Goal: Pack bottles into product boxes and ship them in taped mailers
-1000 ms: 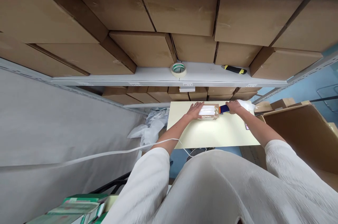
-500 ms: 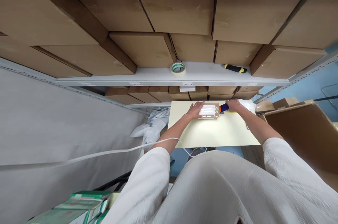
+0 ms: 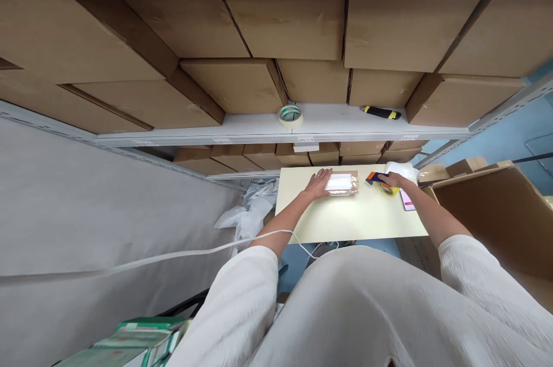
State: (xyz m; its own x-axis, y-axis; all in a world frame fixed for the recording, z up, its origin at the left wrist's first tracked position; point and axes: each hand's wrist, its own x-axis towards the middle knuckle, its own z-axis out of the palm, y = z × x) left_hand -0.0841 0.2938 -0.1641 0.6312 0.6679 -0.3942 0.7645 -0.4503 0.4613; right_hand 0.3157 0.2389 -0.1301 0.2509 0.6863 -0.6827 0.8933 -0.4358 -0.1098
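Note:
A small cardboard box [image 3: 353, 174] with a white label and clear tape on it lies on the pale yellow tabletop [image 3: 337, 220]. My left hand [image 3: 318, 184] grips its left end, fingers along the far edge and thumb on the near side. Over the right part of the table, my right hand [image 3: 393, 179] is closed on a blue and orange tape dispenser [image 3: 378, 177] with a yellow-rimmed roll below. The dispenser is apart from the box. A phone-like flat thing with a pink and white face [image 3: 407, 200] lies by my right wrist.
Shelves with stacked cartons [image 3: 280, 21] rise in front. On the shelf edge are a tape roll [image 3: 290, 116] and a black and yellow cutter [image 3: 381, 113]. A large open carton [image 3: 488, 205] stands right; white plastic [image 3: 246, 214] hangs left. A white cable [image 3: 194, 252] crosses my left arm.
My right hand has drawn the tape dispenser right, away from the box's end, and tilted it. The left hand stays on the box. More of the phone-like thing shows.

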